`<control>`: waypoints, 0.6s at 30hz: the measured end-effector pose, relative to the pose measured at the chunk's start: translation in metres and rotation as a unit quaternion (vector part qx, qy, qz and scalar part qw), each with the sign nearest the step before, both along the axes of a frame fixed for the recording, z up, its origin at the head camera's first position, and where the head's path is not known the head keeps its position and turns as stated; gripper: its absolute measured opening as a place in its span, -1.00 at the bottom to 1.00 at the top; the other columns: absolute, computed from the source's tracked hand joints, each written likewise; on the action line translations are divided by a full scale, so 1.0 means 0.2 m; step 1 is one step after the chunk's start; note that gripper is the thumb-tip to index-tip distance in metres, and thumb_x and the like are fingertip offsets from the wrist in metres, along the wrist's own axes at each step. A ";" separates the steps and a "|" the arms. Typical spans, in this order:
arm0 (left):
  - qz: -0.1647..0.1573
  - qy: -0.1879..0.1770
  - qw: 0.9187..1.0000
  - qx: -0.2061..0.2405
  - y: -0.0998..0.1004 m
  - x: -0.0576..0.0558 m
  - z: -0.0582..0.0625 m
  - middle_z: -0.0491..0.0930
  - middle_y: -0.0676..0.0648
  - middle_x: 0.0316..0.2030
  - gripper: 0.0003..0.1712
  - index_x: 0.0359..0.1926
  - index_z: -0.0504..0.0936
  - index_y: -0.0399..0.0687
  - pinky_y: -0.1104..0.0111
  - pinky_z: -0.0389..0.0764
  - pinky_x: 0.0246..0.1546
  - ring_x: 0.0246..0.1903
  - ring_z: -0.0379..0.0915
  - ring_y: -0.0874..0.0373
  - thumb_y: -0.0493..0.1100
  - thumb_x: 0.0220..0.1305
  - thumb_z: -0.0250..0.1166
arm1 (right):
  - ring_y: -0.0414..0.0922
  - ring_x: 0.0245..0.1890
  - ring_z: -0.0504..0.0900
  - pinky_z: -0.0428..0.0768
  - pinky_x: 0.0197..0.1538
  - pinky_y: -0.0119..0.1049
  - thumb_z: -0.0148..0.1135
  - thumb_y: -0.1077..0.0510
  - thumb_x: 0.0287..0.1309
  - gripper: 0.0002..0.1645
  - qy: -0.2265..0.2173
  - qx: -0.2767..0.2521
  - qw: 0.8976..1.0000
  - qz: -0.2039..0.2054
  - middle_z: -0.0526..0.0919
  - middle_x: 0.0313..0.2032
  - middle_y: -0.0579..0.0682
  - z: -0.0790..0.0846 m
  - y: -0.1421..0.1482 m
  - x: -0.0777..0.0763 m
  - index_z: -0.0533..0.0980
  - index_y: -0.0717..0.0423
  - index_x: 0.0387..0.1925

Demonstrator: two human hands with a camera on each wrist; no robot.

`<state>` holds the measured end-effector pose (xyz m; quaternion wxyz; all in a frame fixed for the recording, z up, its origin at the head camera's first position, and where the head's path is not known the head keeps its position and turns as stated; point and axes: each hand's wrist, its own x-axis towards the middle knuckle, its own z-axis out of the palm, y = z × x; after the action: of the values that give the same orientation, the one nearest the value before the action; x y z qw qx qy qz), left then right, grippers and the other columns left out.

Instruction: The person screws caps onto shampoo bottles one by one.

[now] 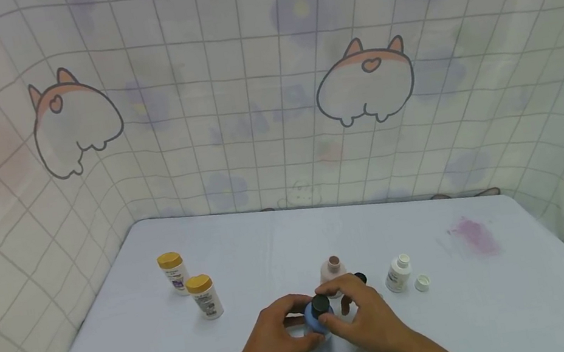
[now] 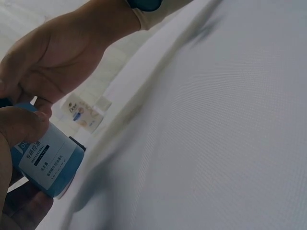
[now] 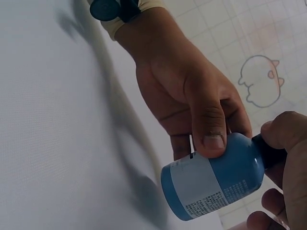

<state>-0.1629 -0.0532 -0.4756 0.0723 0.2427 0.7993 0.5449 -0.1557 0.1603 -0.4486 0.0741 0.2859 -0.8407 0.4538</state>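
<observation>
Above the table's near middle, my left hand (image 1: 274, 338) grips a small blue bottle (image 3: 211, 179) around its body. The bottle has a white label (image 2: 47, 160) with printed text and a black cap (image 1: 321, 304). My right hand (image 1: 367, 319) pinches that cap between thumb and fingers. In the right wrist view, the bottle lies slanted across the picture, with the left thumb (image 3: 211, 120) pressed on its side. Just behind the hands stands a pale pinkish bottle (image 1: 333, 271) with an uncapped neck. Another black top (image 1: 360, 278) shows past my right hand, its lower part hidden.
Right of the hands stands a small uncapped white bottle (image 1: 398, 276), with a white cap (image 1: 422, 283) beside it. Two white bottles with yellow caps, one farther back (image 1: 173, 273) and one nearer (image 1: 205, 299), stand at left. A pink stain (image 1: 475, 236) marks the white table (image 1: 137, 346).
</observation>
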 end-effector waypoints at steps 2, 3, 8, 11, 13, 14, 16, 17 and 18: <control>-0.001 -0.001 1.000 0.003 0.00 0.00 0.00 0.48 0.17 -0.01 -0.41 0.05 0.47 0.19 0.37 0.51 0.01 0.01 0.43 0.28 0.07 -0.03 0.47 | -0.10 -0.23 0.49 0.55 -0.28 -0.31 0.33 -0.11 0.07 -0.56 -0.008 -0.003 1.000 -0.008 0.50 -0.08 -0.31 0.00 0.00 0.00 0.42 -0.20 -0.02; -0.001 -0.001 1.000 0.003 0.00 0.00 0.00 0.49 0.17 -0.02 -0.42 0.04 0.47 0.20 0.36 0.51 0.01 0.01 0.43 0.27 0.07 -0.03 0.47 | -0.10 -0.23 0.49 0.55 -0.27 -0.32 0.34 -0.12 0.05 -0.55 -0.013 -0.005 1.000 -0.012 0.50 -0.09 -0.32 -0.01 0.00 0.00 0.41 -0.20 -0.03; 0.000 0.001 1.000 0.001 0.00 0.00 0.00 0.49 0.17 -0.02 -0.42 0.04 0.47 0.19 0.36 0.51 0.01 0.01 0.43 0.28 0.08 -0.03 0.47 | -0.07 -0.16 0.50 0.54 -0.24 -0.34 0.36 -0.15 0.01 -0.48 -0.027 -0.011 0.999 -0.018 0.51 -0.06 -0.29 -0.01 -0.01 -0.01 0.40 -0.19 0.01; 0.002 0.003 1.000 -0.003 0.00 0.00 0.00 0.49 0.18 -0.01 -0.41 0.05 0.47 0.20 0.39 0.50 0.01 0.01 0.43 0.28 0.10 -0.03 0.46 | -0.08 -0.06 0.49 0.56 -0.22 -0.33 0.34 -0.12 0.05 -0.44 -0.020 -0.014 1.000 -0.003 0.50 0.02 -0.24 -0.01 0.00 -0.01 0.38 -0.22 0.09; 0.002 0.004 1.000 -0.005 0.00 0.00 0.00 0.49 0.18 -0.01 -0.39 0.06 0.46 0.20 0.40 0.50 0.01 0.01 0.43 0.29 0.11 -0.03 0.46 | -0.10 -0.02 0.47 0.57 -0.22 -0.31 0.32 -0.09 0.09 -0.43 -0.009 -0.014 1.000 0.010 0.49 0.05 -0.23 -0.01 0.00 -0.01 0.37 -0.23 0.14; 0.001 0.005 1.000 -0.006 0.00 0.00 0.00 0.48 0.18 -0.01 -0.39 0.06 0.46 0.20 0.40 0.50 0.01 0.02 0.43 0.29 0.11 -0.03 0.46 | -0.13 -0.02 0.47 0.57 -0.22 -0.31 0.31 -0.07 0.11 -0.44 -0.001 -0.014 1.000 0.016 0.48 0.05 -0.22 -0.01 0.00 -0.01 0.36 -0.23 0.15; 0.001 0.004 1.000 -0.007 0.00 0.00 0.00 0.48 0.18 0.00 -0.39 0.06 0.46 0.19 0.40 0.50 0.02 0.02 0.43 0.29 0.11 -0.04 0.46 | -0.16 -0.03 0.46 0.58 -0.24 -0.31 0.30 0.00 0.14 -0.45 0.011 -0.020 0.999 0.034 0.48 0.05 -0.20 -0.02 0.00 -0.01 0.36 -0.20 0.16; 0.001 0.003 1.000 -0.006 0.00 0.00 0.00 0.48 0.18 0.00 -0.39 0.06 0.46 0.19 0.40 0.50 0.02 0.02 0.43 0.29 0.11 -0.04 0.46 | -0.17 -0.04 0.45 0.57 -0.25 -0.30 0.29 0.03 0.15 -0.46 0.017 -0.023 0.999 0.040 0.48 0.05 -0.19 -0.02 0.00 -0.01 0.37 -0.19 0.17; 0.001 0.002 1.000 -0.006 0.00 0.00 -0.01 0.48 0.18 0.00 -0.39 0.06 0.46 0.19 0.40 0.49 0.02 0.02 0.43 0.29 0.11 -0.04 0.46 | -0.18 -0.06 0.45 0.58 -0.26 -0.30 0.29 0.06 0.16 -0.46 0.020 -0.026 0.998 0.047 0.49 0.04 -0.18 -0.02 0.00 -0.01 0.38 -0.18 0.17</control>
<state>-0.1630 -0.0535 -0.4768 0.0720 0.2428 0.8026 0.5401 -0.1585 0.1601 -0.4520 0.0768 0.3318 -0.8129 0.4724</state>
